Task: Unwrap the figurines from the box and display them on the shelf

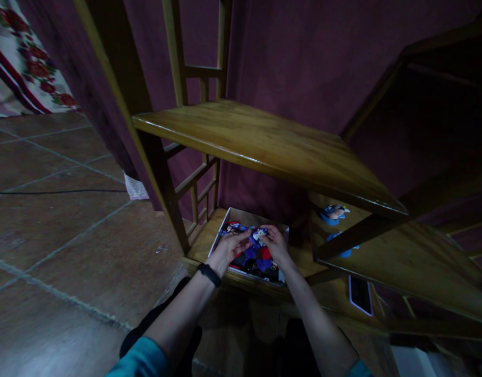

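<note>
Both my hands are over a white cardboard box (246, 213) on the low shelf. Between them is a small blue and white figurine (258, 234). My right hand (275, 244) pinches it from the right. My left hand (230, 248), with a dark band on its wrist, reaches in from the left with fingers curled at the figurine's lower side. Whether the left fingers grip it or only touch it is hard to make out. Below, the box is filled with several small blue, red and black pieces (260, 264), partly hidden by my hands.
A wooden shelf board (256, 136) juts out above the box. To the right, blue-based figurines (332, 213) stand on another shelf, and a phone (360, 295) lies lower down. A slatted side frame (193, 191) rises left of the box. The tiled floor (68, 251) spreads leftward.
</note>
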The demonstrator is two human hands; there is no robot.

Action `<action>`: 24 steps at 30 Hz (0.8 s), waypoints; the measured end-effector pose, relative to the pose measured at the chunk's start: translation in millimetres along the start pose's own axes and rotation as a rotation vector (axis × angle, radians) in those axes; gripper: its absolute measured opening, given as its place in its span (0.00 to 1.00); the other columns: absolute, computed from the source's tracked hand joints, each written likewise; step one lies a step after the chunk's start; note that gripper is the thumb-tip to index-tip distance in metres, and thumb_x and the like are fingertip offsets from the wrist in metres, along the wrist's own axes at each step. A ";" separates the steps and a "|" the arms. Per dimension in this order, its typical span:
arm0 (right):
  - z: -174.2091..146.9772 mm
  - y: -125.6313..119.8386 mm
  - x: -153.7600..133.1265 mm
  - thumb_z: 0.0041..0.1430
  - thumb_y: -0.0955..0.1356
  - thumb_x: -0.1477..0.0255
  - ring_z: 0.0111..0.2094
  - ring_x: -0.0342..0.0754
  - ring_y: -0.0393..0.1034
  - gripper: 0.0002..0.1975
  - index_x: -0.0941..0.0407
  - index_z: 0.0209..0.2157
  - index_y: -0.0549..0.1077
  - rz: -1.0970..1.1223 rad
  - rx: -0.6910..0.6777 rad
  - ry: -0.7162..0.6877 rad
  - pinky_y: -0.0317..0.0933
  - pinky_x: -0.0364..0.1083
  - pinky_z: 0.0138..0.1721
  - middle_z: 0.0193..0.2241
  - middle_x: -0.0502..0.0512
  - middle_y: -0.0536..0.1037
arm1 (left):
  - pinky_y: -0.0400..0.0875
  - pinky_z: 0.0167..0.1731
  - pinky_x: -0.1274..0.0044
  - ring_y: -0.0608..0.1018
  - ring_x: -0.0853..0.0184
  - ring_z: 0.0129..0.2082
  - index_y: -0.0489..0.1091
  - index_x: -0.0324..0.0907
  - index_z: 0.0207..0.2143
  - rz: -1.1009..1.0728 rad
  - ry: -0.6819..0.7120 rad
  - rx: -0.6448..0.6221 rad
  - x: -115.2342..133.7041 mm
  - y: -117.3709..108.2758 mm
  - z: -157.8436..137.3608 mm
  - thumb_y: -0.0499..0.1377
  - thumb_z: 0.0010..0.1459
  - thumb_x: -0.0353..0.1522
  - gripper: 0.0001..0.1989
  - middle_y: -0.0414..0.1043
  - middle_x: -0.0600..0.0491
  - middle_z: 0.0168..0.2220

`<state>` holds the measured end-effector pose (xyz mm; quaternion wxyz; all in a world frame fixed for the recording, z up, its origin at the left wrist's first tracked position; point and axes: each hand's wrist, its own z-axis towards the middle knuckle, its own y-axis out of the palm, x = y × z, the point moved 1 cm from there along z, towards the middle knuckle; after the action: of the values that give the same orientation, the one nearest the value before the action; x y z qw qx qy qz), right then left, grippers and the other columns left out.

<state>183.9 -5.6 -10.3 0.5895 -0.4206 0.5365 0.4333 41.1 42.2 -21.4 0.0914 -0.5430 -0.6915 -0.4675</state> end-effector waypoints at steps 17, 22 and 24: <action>0.8 -3.0 9.7 0.40 0.71 0.68 0.36 0.49 0.71 0.18 0.55 0.37 0.70 0.081 0.032 0.087 0.64 0.47 0.38 0.34 0.54 0.76 | 0.74 0.25 0.79 0.75 0.71 0.22 0.71 0.35 0.24 -0.010 0.056 -0.030 -1.6 0.8 -2.1 0.67 0.40 0.26 0.08 0.74 0.51 0.23; 0.6 -1.4 4.1 0.40 0.71 0.67 0.37 0.49 0.70 0.18 0.54 0.37 0.70 0.007 -0.007 0.034 0.64 0.48 0.39 0.35 0.53 0.76 | 0.74 0.26 0.79 0.76 0.71 0.23 0.71 0.36 0.26 -0.014 0.050 -0.012 -1.6 -1.1 -1.5 0.67 0.41 0.27 0.08 0.74 0.51 0.24; 0.6 -1.9 3.7 0.40 0.71 0.67 0.37 0.49 0.70 0.18 0.54 0.37 0.70 0.000 -0.025 0.029 0.64 0.48 0.39 0.35 0.53 0.76 | 0.74 0.26 0.79 0.76 0.71 0.23 0.71 0.36 0.26 -0.013 0.043 -0.008 -1.9 -1.8 -0.4 0.67 0.41 0.27 0.08 0.74 0.51 0.25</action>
<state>186.0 -5.4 -13.9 0.5762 -0.4345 0.5394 0.4338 40.1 40.7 -23.4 0.1011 -0.5287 -0.6912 -0.4823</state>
